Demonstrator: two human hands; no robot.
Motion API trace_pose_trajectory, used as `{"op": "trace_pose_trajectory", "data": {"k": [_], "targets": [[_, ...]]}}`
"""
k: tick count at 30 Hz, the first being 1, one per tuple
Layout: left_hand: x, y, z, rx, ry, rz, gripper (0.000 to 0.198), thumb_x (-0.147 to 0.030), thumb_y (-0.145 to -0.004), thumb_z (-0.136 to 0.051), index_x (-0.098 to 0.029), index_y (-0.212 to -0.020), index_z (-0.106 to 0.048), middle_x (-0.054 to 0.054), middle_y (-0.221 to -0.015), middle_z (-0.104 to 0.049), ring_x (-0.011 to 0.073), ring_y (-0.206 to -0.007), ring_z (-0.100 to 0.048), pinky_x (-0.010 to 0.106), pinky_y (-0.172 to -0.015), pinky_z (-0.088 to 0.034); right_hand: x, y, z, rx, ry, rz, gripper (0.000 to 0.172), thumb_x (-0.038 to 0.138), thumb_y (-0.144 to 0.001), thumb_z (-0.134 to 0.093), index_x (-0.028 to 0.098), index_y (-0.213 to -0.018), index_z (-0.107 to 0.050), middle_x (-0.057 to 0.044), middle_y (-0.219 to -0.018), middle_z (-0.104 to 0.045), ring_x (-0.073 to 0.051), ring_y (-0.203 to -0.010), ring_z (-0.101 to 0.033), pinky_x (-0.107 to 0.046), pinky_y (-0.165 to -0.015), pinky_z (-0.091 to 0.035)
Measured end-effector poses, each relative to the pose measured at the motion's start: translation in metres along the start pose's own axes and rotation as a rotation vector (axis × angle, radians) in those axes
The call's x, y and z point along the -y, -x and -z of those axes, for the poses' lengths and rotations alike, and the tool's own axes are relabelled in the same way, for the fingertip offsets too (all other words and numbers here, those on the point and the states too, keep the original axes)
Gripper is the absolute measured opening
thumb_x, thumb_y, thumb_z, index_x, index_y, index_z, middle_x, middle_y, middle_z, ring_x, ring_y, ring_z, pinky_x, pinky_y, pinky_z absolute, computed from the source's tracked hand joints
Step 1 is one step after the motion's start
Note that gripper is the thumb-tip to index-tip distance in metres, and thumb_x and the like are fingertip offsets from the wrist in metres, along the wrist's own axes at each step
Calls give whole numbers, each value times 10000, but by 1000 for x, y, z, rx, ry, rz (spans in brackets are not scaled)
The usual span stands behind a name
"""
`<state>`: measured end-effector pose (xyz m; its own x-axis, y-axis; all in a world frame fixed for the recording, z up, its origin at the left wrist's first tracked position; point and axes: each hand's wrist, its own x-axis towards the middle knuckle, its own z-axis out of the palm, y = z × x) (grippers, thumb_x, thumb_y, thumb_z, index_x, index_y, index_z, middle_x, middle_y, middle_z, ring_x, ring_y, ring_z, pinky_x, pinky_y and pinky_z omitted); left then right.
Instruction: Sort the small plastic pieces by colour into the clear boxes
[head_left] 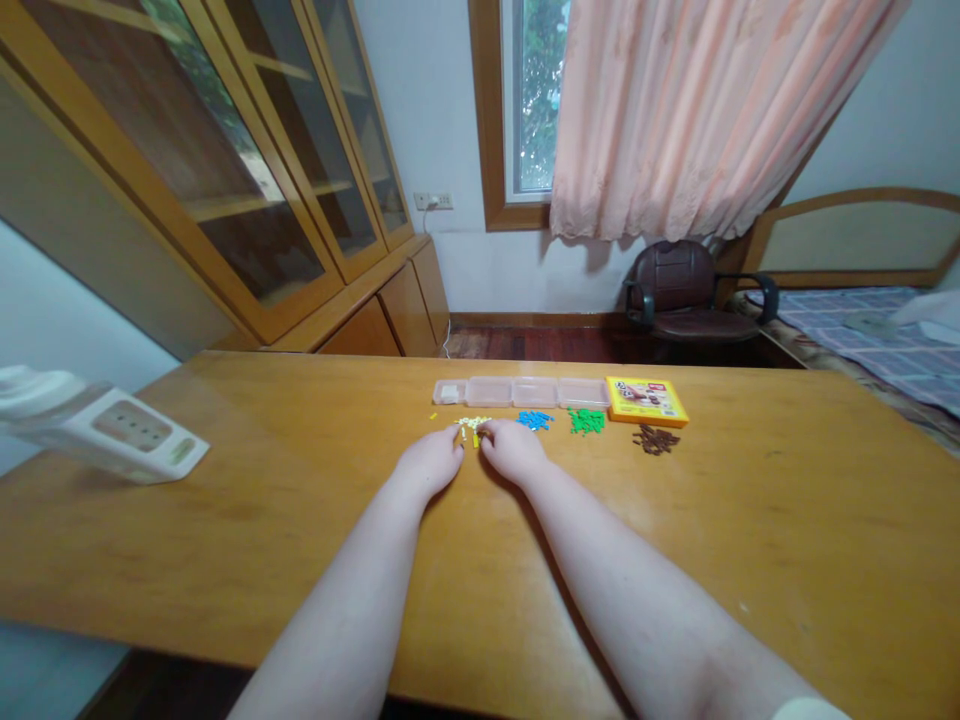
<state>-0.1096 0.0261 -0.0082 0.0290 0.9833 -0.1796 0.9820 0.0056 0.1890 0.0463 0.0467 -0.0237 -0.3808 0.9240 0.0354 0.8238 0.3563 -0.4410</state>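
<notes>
Left hand: fingers curled in at the left edge of the pale yellow pieces, centre of frame (431, 460); can't tell if it's actually pinching one.
Pale yellow pieces: small loose pile between the two hands, just above mid-frame centre (471, 423), plus a stray yellow bit (433, 415) off to its left.
Right hand: bent fingers on the other side of that pile (517, 452); fingertips mostly hidden, so no clue what's gripped, if anything.
Other colours: blue pieces (534, 420), green pieces (586, 420), brown pieces (656, 440), running rightward, no hand on them.
Trays: row of clear compartments (489, 392) right behind the piles, yellow box (646, 402) at the right end.
Done so far: colours look separated, four piles.
Left over: pale yellow seems the one being handled, nothing visibly built, imo.
</notes>
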Motion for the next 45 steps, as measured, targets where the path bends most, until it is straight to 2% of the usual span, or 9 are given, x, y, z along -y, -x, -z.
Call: {"op": "trace_pose_trajectory", "data": {"k": [5, 8, 13, 16, 21, 31, 37, 41, 45], "targets": [[-4, 7, 7, 8, 5, -107, 465, -230, -855, -376, -300, -1302, -483, 37, -1268, -589, 215, -1111, -577, 316, -923, -434, -1, 0, 2, 12, -56, -22, 329, 234, -841, -411, 258, -1044, -668, -33, -1041, -696, -178, -958, -617, -259, -805, -432], [-5, 12, 7, 110, -20, -174, 497, -237, -842, -398, -311, -1330, -453, 32, -1279, -581, 215, -1120, -574, 314, -935, -430, -3, -1, 1, -3, -109, -48, 324, 238, -839, -413, 252, -1030, -674, -31, -1040, -697, -175, -958, -616, -256, -808, -432], [-8, 22, 8, 278, -57, -132, 501, -337, -843, -409, -208, -1324, -465, 102, -1308, -548, 250, -1149, -554, 345, -954, -425, -6, -5, -2, -63, -185, -98, 312, 233, -836, -421, 232, -1027, -668, -38, -1048, -693, -171, -976, -611, -252, -811, -433], [-14, 27, 13, 248, -85, -97, 512, -344, -852, -397, -208, -1343, -441, 116, -1283, -567, 259, -1123, -572, 360, -938, -436, -8, -6, -5, -79, -187, -84, 301, 239, -834, -427, 234, -1011, -670, -39, -1032, -697, -179, -953, -619, -260, -791, -439], [-22, 28, 12, 225, -92, -161, 574, -300, -856, -389, -281, -1423, -301, 97, -1284, -569, 255, -1097, -590, 367, -914, -449, -9, -7, -6, -100, -218, -110, 289, 230, -830, -440, 230, -1008, -668, -35, -1023, -699, -177, -945, -621, -257, -787, -440], [-17, 24, 9, 237, -113, -71, 591, -337, -859, -374, -189, -1425, -293, 155, -1285, -555, 284, -1111, -578, 384, -906, -447, -9, -7, -4, -79, -234, -112, 298, 224, -836, -433, 226, -1019, -668, -41, -1027, -696, -173, -950, -616, -255, -802, -435], [-19, 26, 10, 335, -116, -5, 658, -422, -854, -384, -95, -1415, -283, 203, -1282, -541, 309, -1110, -575, 382, -902, -448, -7, -5, -1, -93, -143, -148, 308, 232, -849, -412, 236, -1030, -661, -40, -1047, -691, -184, -959, -619, -266, -800, -437], [-12, 16, 12, 259, -143, 142, 635, -340, -869, -366, -26, -1413, -271, 242, -1276, -530, 312, -1135, -558, 389, -911, -441, -5, -3, 2, -70, -76, -167, 320, 241, -866, -400, 233, -1071, -644, -51, -1072, -681, -184, -977, -615, -263, -803, -433], [-1, 3, 10, 103, -105, 152, 592, -243, -867, -336, -147, -1444, -248, 178, -1244, -581, 267, -1088, -596, 356, -876, -459, -2, -1, 2, -25, -42, -142, 328, 247, -870, -399, 241, -1099, -633, -50, -1081, -678, -182, -985, -611, -257, -794, -429]]}}
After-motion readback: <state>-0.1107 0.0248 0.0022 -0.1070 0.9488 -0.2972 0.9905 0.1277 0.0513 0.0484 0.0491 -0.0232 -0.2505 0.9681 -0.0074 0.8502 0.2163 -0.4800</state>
